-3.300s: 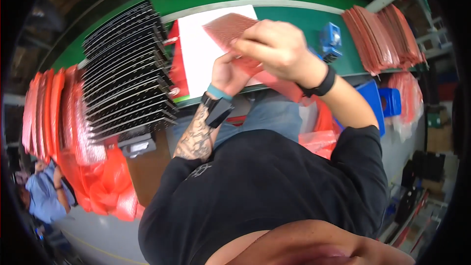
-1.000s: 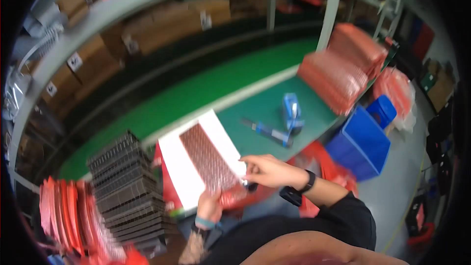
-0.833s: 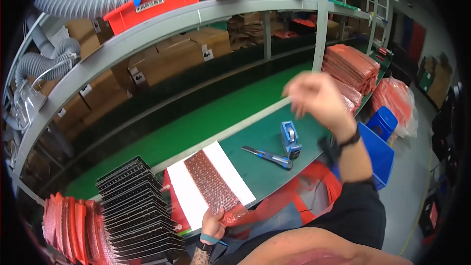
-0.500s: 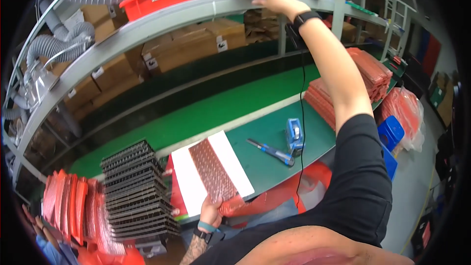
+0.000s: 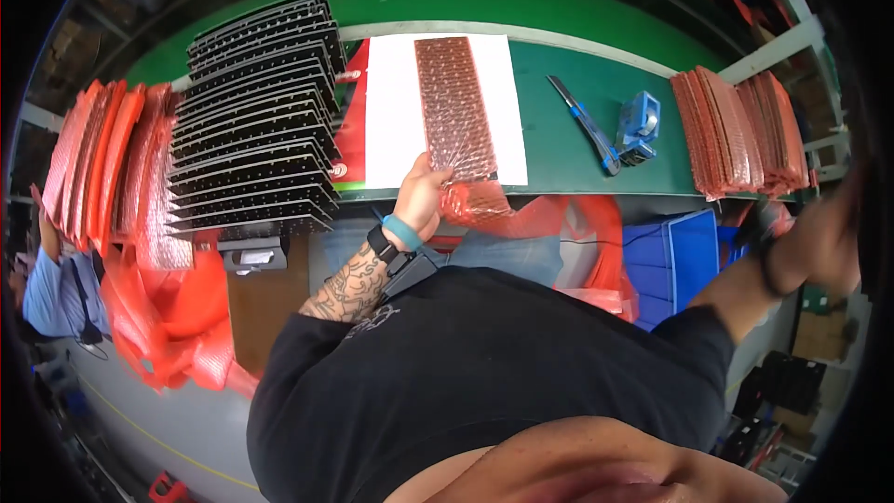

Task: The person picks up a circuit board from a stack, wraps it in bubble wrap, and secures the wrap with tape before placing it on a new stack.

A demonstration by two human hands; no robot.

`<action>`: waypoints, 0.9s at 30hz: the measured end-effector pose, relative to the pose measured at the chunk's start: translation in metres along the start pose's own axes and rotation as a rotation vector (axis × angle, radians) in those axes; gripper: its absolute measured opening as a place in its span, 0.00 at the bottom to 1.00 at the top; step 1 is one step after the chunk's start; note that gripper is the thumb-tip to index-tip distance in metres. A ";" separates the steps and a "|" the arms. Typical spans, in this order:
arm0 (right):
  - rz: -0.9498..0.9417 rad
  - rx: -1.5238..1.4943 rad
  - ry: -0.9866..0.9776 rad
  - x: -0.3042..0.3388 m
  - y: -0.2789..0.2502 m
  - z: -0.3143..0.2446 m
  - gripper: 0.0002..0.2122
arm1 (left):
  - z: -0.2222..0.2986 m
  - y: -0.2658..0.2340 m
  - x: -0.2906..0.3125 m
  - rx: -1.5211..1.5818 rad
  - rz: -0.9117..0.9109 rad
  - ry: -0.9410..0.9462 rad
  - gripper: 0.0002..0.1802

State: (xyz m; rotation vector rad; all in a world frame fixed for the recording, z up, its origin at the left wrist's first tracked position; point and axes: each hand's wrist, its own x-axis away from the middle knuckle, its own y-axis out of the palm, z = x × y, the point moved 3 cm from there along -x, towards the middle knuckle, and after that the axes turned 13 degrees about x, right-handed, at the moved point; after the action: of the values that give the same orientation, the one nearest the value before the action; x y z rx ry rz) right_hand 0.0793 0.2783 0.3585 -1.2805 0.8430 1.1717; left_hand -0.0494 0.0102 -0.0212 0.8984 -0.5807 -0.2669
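Note:
A red bubble-wrap pouch [image 5: 456, 107] with a dark flat strip inside lies lengthwise on a white sheet [image 5: 393, 112] on the workbench. Its loose near end hangs by the bench edge, and my left hand [image 5: 422, 197] is closed on that end. My right hand [image 5: 829, 247] is out at the far right, smeared by motion, beyond the bench edge; its fingers cannot be made out. Right of the sheet lie a blue utility knife [image 5: 589, 129] and a blue tape dispenser [image 5: 640, 126].
Several black perforated panels [image 5: 251, 121] stand in a row left of the sheet, with wrapped red bundles [image 5: 116, 163] beyond. More bundles [image 5: 740, 130] stack at the right. Below the bench are loose red bubble wrap [image 5: 172, 317] and a blue bin [image 5: 669, 261]. Another person's sleeve [image 5: 56, 289] shows at left.
My right hand has come down from the overhead shelf to the far right. The view has tilted down to the bench. My left hand still holds the pouch's near end.

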 end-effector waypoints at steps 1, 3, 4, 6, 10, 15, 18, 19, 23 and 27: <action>-0.095 -0.025 0.007 0.027 -0.009 -0.026 0.15 | -0.003 0.001 -0.004 -0.004 -0.017 -0.008 0.26; -0.323 -0.116 0.009 0.067 0.002 -0.069 0.16 | -0.008 0.001 -0.007 0.023 -0.018 -0.005 0.25; -0.420 -0.145 -0.014 0.080 0.020 -0.084 0.17 | -0.011 0.003 -0.007 0.040 -0.038 -0.012 0.25; -0.478 -0.293 -0.086 0.121 0.079 -0.102 0.18 | -0.010 -0.003 0.001 0.052 -0.027 -0.002 0.24; -0.475 -0.317 -0.063 0.183 0.150 -0.139 0.21 | -0.009 0.013 0.009 0.123 -0.032 -0.075 0.23; -0.541 -0.261 -0.041 0.211 0.172 -0.154 0.19 | -0.009 0.017 0.006 0.029 0.004 -0.006 0.22; -0.608 -0.240 -0.050 0.217 0.168 -0.153 0.19 | -0.010 0.014 0.004 0.002 0.001 -0.007 0.24; -0.586 -0.263 -0.038 0.214 0.165 -0.149 0.19 | -0.010 0.011 0.005 0.013 -0.017 -0.017 0.24; -0.544 -0.287 -0.024 0.212 0.170 -0.140 0.18 | -0.009 0.009 0.005 0.032 -0.074 -0.042 0.25; -0.582 -0.261 -0.058 0.224 0.181 -0.140 0.19 | -0.009 0.009 0.005 0.036 -0.118 -0.047 0.27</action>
State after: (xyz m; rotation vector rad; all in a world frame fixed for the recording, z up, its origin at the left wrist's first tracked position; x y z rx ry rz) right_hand -0.0206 0.1636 0.0766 -1.5594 0.2397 0.8550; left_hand -0.0404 0.0190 -0.0162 0.9649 -0.5779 -0.3856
